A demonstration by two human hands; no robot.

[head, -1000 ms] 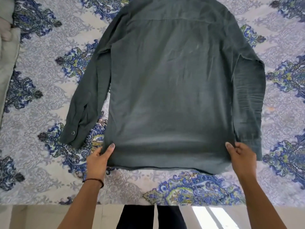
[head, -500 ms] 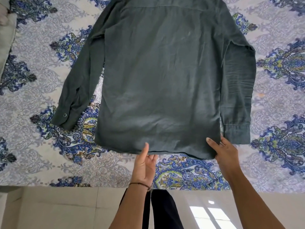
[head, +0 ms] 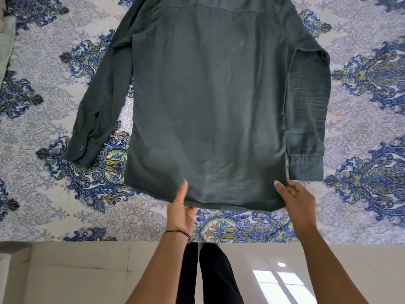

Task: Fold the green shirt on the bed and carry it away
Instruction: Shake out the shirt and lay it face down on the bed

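Note:
The dark green long-sleeved shirt (head: 208,102) lies flat, back side up, on the patterned bed (head: 43,194), hem toward me. Its left sleeve angles out to a buttoned cuff; its right sleeve runs straight down beside the body. My left hand (head: 180,210) pinches the hem near its middle, thumb on top of the cloth and fingers under the edge. My right hand (head: 294,199) grips the hem's right corner, thumb on the fabric.
The bedsheet shows blue, green and grey paisley motifs. A pale pillow or cushion (head: 5,40) sits at the far left edge. Below the bed's near edge are a tiled floor (head: 76,275) with a sunlit patch and my dark trouser legs (head: 210,277).
My left hand slid from the hem's left corner to near its middle and now pinches the cloth. My right hand stayed on the right corner. The view shifted slightly toward the floor.

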